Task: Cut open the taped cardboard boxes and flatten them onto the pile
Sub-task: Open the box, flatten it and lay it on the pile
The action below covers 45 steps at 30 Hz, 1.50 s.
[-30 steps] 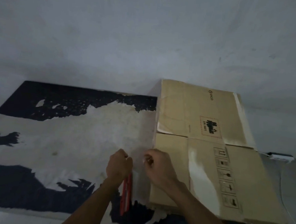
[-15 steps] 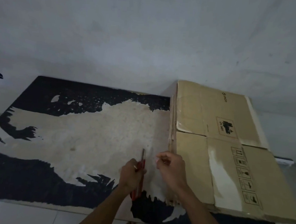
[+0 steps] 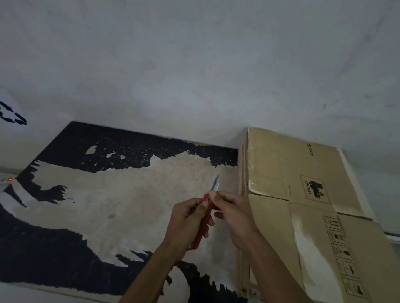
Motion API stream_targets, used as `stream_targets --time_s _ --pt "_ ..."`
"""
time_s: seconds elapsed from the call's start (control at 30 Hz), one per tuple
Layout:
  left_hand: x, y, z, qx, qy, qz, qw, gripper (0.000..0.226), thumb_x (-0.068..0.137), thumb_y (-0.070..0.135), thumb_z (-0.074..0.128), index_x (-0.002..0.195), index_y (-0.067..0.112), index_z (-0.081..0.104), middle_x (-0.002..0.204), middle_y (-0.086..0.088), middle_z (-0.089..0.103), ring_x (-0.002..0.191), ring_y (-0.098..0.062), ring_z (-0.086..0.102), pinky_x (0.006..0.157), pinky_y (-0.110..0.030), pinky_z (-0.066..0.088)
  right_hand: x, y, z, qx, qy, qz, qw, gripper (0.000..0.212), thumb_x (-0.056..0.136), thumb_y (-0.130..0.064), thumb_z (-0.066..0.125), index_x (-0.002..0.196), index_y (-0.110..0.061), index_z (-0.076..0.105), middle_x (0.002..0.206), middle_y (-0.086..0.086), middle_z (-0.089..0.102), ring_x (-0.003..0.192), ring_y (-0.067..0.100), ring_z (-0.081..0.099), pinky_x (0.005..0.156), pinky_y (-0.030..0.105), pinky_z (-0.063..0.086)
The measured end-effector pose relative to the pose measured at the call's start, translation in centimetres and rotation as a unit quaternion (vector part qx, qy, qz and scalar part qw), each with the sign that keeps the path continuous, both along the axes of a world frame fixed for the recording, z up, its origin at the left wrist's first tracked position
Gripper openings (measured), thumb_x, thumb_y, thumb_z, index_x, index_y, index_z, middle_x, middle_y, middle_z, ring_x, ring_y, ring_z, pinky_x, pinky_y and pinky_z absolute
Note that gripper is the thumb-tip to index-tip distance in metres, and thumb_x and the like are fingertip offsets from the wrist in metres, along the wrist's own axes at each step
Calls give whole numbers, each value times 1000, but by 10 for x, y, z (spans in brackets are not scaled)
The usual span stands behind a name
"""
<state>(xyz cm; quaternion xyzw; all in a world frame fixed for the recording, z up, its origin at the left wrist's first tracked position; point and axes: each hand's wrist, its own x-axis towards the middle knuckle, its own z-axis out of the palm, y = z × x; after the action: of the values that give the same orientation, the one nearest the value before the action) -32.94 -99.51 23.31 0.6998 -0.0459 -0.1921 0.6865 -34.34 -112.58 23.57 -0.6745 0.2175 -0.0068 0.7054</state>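
The left hand (image 3: 185, 223) is gripping a red cutter (image 3: 200, 227) blade-up while the right hand (image 3: 233, 215) is pinching near its blade, probably adjusting it for cutting, beside the flattened boxes (image 3: 308, 218) lying on the peeling mat (image 3: 110, 204).

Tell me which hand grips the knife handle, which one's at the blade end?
The left hand grips the red knife by its handle. The right hand only pinches near the blade's base, fingertips at the top of the handle.
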Motion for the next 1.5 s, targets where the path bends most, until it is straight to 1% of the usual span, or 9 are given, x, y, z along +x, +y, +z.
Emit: stream_targets --time_s 0.37,0.63,0.73,0.8,0.9,1.0,1.13,1.33,1.5 --pt "-3 -2 9 -73 -7 21 997 29 101 5 50 113 21 72 74 -13 69 57 -20 58 55 -28 53 8 -3 7 21 -11 35 999 20 95 -26 64 92 -12 78 81 7 72 72 14 62 89 45 51" --pt "-3 2 11 -65 -10 -31 997 48 98 -8 41 117 28 67 86 -10 69 70 -21 59 71 -28 54 13 -6 8 50 -15 27 998 24 95 -22 63 90 -3 76 71 11 67 57 16 55 66 33 51" --pt "0 0 8 -49 -1 -30 998 42 101 1 45 114 35 65 87 -2 72 71 -17 61 71 -26 55 17 -3 2 56 11 9 998 21 95 -23 63 92 -8 78 82 11 74 71 20 66 70 33 56" --pt "2 -2 2 -3 -37 -34 999 31 98 11 57 115 36 62 89 4 71 71 -8 64 69 -20 54 20 -1 -3 52 45 -6 998 18 95 -25 65 93 -14 78 89 6 76 77 16 71 69 29 57" --pt "4 -1 -24 111 -105 -8 988 49 85 7 75 125 27 56 98 13 64 85 -5 66 74 -16 55 22 3 -11 40 96 0 995 17 94 -30 65 96 -16 76 96 5 75 84 19 72 70 30 57" --pt "11 4 -51 206 -90 56 973 58 85 4 73 139 12 51 107 7 61 91 -10 62 71 -15 50 24 5 -18 -20 129 17 991 11 97 -31 61 98 -23 69 104 3 70 95 21 67 76 29 55" --pt "34 15 -83 330 -69 68 939 47 93 7 63 139 9 52 109 -4 46 92 -15 49 80 -19 39 18 4 -31 -118 138 49 982 8 94 -23 65 89 -28 68 97 2 70 90 19 68 72 26 53" --pt "72 30 -142 416 -64 63 905 47 98 11 56 143 3 44 127 -14 42 112 -29 44 104 -39 41 3 0 -50 -208 111 94 967 20 95 -23 65 114 -18 69 98 -6 66 86 1 60 64 10 43" --pt "75 29 -166 458 -54 53 886 48 100 21 55 144 5 43 126 -17 42 114 -32 37 101 -42 36 2 1 -57 -207 99 84 970 18 94 -24 65 111 -21 71 99 -9 67 87 2 62 64 7 44"
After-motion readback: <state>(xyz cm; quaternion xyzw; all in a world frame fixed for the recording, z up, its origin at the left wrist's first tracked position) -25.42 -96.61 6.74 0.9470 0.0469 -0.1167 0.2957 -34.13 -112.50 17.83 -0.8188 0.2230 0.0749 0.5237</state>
